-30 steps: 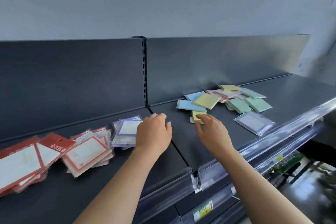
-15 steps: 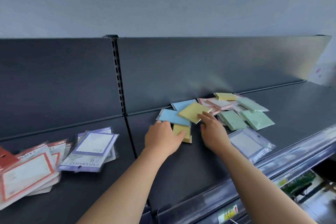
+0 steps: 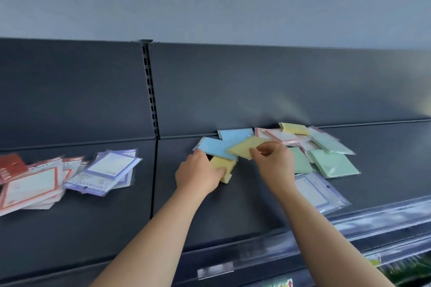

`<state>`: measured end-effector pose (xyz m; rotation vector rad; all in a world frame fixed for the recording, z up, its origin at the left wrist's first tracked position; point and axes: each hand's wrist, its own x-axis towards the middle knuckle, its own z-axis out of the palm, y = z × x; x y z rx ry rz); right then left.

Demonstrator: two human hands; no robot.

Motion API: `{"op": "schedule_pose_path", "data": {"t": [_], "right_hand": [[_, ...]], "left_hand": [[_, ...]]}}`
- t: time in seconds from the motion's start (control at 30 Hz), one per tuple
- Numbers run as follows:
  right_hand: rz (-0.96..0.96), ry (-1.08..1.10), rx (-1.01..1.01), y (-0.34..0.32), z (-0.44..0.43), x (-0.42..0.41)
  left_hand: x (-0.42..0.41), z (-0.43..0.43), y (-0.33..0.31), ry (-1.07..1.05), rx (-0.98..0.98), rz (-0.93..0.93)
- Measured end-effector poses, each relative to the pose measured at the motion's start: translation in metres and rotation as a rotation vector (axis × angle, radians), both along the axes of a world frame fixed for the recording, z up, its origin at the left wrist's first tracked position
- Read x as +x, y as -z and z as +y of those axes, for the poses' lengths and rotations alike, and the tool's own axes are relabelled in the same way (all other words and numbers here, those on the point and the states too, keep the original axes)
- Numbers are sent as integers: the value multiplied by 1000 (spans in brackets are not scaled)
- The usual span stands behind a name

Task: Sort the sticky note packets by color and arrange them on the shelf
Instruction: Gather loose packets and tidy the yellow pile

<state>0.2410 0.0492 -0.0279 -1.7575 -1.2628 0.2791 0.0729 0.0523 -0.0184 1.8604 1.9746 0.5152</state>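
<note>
My left grip (image 3: pixel 198 176) curls round the first yellow packet (image 3: pixel 222 165), low on the shelf (image 3: pixel 233 212). My right grip (image 3: pixel 275 165) pinches the second yellow packet (image 3: pixel 245 147), which lies across the blue packets (image 3: pixel 215 147). I'd say sorting has barely begun: the third yellow packet (image 3: pixel 293 127), pink packets (image 3: pixel 282 135) and green packets (image 3: pixel 333 163) lie jumbled against the back wall (image 3: pixel 256 88). Bare shelf opens toward me, ending at the front rail (image 3: pixel 349 223).

My right hand (image 3: pixel 275 165) pinches upper yellow packet (image 3: pixel 243 147), overlapping blue packet (image 3: pixel 215 147). My left hand (image 3: pixel 198 175) holds lower yellow packet (image 3: pixel 224 165) just below blue packet. Green packets (image 3: pixel 333 164) well right of it.
</note>
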Motion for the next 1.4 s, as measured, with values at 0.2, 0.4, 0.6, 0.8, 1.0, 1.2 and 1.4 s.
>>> {"op": "schedule_pose_path", "data": {"t": [0.2,0.4,0.6,0.8,1.0,1.2,1.4], "right_hand": [[59,-37,12,-7,-9,12],[156,-93,-59,-13,-11,16],[176,-161,-21,-23,-10,-1],[70,-238,-100,-23,-1,-28],[73,-311,-89,-27,0,-61],[79,-451,-13,-36,-4,-128],[135,-533,11,-51,-14,-213]], "left_hand": [[11,-4,2,-7,-30,128],[-9,-12,-6,-17,-55,-188],[-26,-23,-17,-42,-42,-432],[-52,-32,-23,-134,53,-531],[-93,-37,-25,-288,179,-556],[-149,-48,-29,-334,304,-566],[-235,-69,-38,-373,450,-579]]}}
